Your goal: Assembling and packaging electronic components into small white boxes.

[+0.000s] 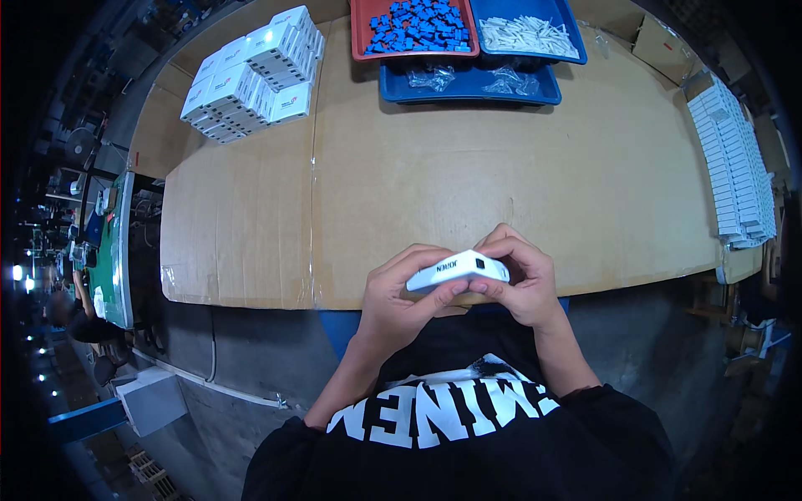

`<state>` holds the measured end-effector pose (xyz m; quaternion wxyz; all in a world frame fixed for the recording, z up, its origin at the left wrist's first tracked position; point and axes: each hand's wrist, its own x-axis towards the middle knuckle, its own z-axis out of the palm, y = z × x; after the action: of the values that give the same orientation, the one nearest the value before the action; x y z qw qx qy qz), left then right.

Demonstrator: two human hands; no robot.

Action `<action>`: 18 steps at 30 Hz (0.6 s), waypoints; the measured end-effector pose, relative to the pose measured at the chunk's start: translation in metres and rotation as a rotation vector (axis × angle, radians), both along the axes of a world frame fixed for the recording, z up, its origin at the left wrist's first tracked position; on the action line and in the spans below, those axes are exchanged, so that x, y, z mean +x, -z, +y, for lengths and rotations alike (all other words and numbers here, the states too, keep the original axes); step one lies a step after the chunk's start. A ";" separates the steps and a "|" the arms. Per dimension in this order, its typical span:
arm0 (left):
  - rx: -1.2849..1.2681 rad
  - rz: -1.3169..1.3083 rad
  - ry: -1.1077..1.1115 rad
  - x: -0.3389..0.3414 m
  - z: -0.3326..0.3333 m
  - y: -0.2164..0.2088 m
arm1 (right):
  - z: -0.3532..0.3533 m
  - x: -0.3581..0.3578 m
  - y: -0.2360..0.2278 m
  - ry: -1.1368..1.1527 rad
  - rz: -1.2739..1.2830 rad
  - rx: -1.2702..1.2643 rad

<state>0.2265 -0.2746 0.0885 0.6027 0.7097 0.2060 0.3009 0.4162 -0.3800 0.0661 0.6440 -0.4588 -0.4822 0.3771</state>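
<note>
A small white box [447, 272] with dark print is held between both hands, just above the table's near edge. My left hand [401, 288] grips its left end, with the thumb along the near side. At the right end, my right hand [522, 280] has its thumb and fingers closed on the box. A small black mark shows on the box's right part. Both thumbs come close together at the near side. The box's underside and some fingertips are hidden.
The table is covered with cardboard [418, 184]. White boxes [242, 79] are stacked at the far left, more white boxes [727, 159] at the right. A red tray [359, 37] of blue parts and a blue tray [576, 42] of white pieces rest above another blue tray [468, 96] holding clear bags.
</note>
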 end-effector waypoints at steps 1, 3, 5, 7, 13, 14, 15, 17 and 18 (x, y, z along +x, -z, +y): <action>-0.025 0.005 -0.023 0.001 -0.001 0.002 | 0.000 -0.001 0.000 0.014 -0.013 -0.028; -0.206 -0.081 -0.062 0.009 -0.010 0.002 | 0.002 -0.008 0.001 0.066 0.069 -0.009; -0.385 -0.169 -0.101 0.010 -0.011 0.005 | 0.003 -0.012 0.001 0.118 0.151 0.012; -0.404 -0.132 -0.050 0.005 -0.010 0.011 | 0.001 -0.015 -0.001 0.065 0.252 0.023; -0.516 -0.131 0.025 0.002 -0.010 0.002 | -0.007 -0.009 -0.007 0.033 0.168 -0.020; -0.517 -0.129 0.026 0.001 -0.011 0.001 | -0.008 -0.009 -0.007 0.035 0.169 -0.021; -0.520 -0.137 0.022 0.001 -0.011 0.002 | -0.010 -0.011 -0.008 0.041 0.182 -0.037; -0.524 -0.144 0.020 0.003 -0.012 0.004 | -0.009 -0.014 -0.010 0.051 0.196 -0.054; -0.522 -0.182 -0.030 0.006 -0.012 0.005 | -0.005 -0.016 -0.012 0.064 0.320 -0.080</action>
<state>0.2325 -0.2864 0.0830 0.7767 0.4975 0.2319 0.3089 0.4006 -0.3853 0.0781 0.7056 -0.4333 -0.3432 0.4433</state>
